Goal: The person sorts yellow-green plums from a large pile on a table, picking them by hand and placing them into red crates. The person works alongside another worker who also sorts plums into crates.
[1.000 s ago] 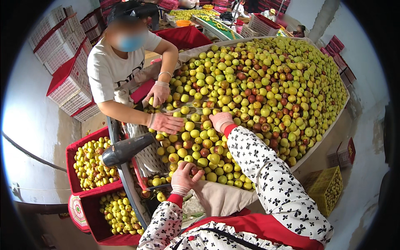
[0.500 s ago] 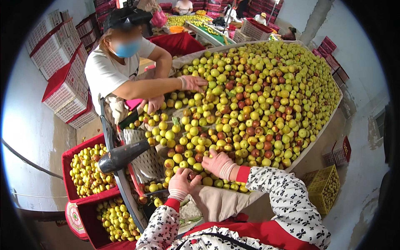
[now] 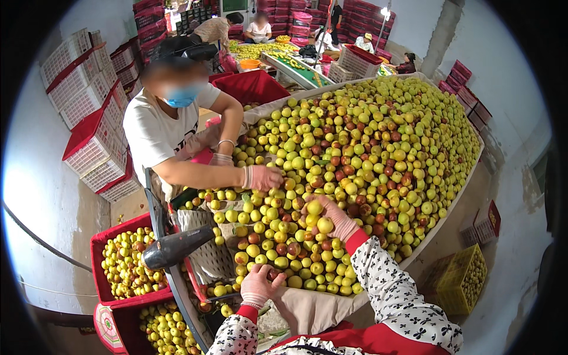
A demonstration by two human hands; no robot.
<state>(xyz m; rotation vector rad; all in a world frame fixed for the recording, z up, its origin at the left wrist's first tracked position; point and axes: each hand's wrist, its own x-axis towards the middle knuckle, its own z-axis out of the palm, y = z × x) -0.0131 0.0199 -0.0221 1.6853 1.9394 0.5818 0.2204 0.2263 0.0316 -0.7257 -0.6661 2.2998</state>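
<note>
The gloved right hand (image 3: 338,221) grasps two yellow-green fruits (image 3: 325,225) in its fingers. Nearer the body and to its left, the left hand (image 3: 258,286) curls around a reddish fruit (image 3: 273,274). A heap of fruit (image 3: 384,142) spreads beyond both. Past the right hand, leftward, is a co-worker's gloved hand (image 3: 263,177); left of the left hand, a dark tube (image 3: 177,247).

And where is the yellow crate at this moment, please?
In the head view, the yellow crate is at the lower right, on the floor, right of the person's patterned right sleeve and outside the fruit heap.
</note>
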